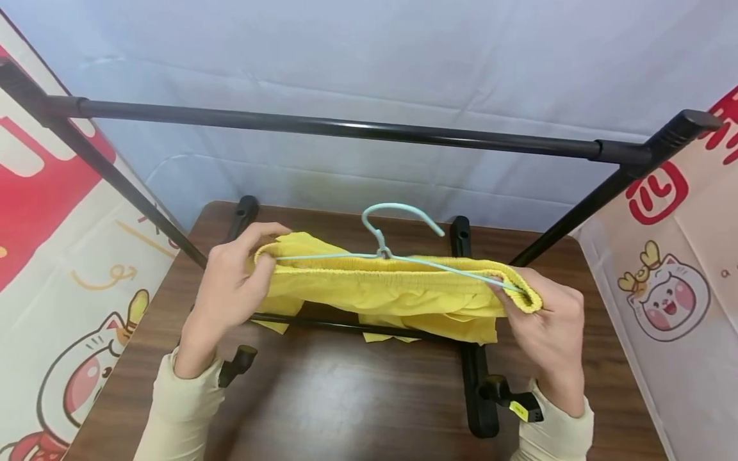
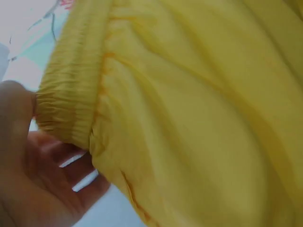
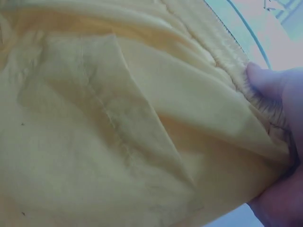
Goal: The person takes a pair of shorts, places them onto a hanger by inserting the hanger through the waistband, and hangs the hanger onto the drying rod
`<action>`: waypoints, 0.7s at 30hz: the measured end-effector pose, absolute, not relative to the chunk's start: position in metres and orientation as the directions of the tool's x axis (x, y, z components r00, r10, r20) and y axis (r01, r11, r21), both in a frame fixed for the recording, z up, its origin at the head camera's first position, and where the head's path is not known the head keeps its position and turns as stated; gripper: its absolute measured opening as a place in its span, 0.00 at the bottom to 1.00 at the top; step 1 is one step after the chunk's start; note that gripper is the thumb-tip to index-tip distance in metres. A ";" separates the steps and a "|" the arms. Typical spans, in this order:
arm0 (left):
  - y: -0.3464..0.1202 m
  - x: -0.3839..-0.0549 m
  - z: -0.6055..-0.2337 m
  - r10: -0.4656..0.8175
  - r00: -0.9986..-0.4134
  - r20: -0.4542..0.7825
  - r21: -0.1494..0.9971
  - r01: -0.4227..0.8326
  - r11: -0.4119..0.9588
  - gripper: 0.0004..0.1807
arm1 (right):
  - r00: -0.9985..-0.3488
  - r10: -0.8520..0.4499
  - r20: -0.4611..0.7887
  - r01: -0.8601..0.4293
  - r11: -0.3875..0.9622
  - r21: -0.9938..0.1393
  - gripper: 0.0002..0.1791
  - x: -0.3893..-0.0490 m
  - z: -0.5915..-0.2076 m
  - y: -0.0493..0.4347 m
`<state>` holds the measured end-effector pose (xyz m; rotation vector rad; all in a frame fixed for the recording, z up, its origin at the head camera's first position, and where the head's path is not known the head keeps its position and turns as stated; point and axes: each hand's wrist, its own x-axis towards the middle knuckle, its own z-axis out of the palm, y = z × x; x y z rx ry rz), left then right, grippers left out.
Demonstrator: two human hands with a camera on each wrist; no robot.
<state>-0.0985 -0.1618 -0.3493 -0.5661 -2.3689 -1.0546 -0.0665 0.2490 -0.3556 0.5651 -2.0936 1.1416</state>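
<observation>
Yellow elastic-waist pants (image 1: pixel 369 294) stretch between both hands, the waist opening facing up. A light blue wire hanger (image 1: pixel 403 206) lies along that opening, its hook standing above the middle. My left hand (image 1: pixel 233 278) pinches the left end of the waistband, thumb toward me and fingers behind. At the other end my right hand (image 1: pixel 550 317) grips the waistband (image 3: pixel 227 71) where the hanger's right corner sits inside the fold. In the left wrist view, the gathered waistband (image 2: pixel 71 90) lies between thumb and fingers. Cloth hides the hanger's left tip and some fingers.
A black rack's top bar (image 1: pixel 346 127) runs across behind the hanger. Its side posts and feet (image 1: pixel 478 390) stand on a brown wooden table (image 1: pixel 323 403), and a lower bar (image 1: pixel 340 325) passes beneath the pants. Printed cartoon panels flank both sides.
</observation>
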 end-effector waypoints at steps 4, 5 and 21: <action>-0.165 -0.100 -0.345 0.122 -0.727 0.676 0.571 0.620 0.538 0.18 | -0.678 0.028 0.734 -0.630 0.493 -0.601 0.07 -0.064 -0.352 0.254; -0.166 -0.100 -0.343 0.134 -0.718 0.683 0.565 0.636 0.526 0.15 | -0.682 0.050 0.730 -0.619 0.491 -0.612 0.08 -0.064 -0.351 0.255; -0.165 -0.127 -0.325 0.144 -0.329 0.933 0.177 0.771 0.612 0.33 | -0.818 0.087 0.568 -0.535 0.245 -0.808 0.14 -0.078 -0.347 0.252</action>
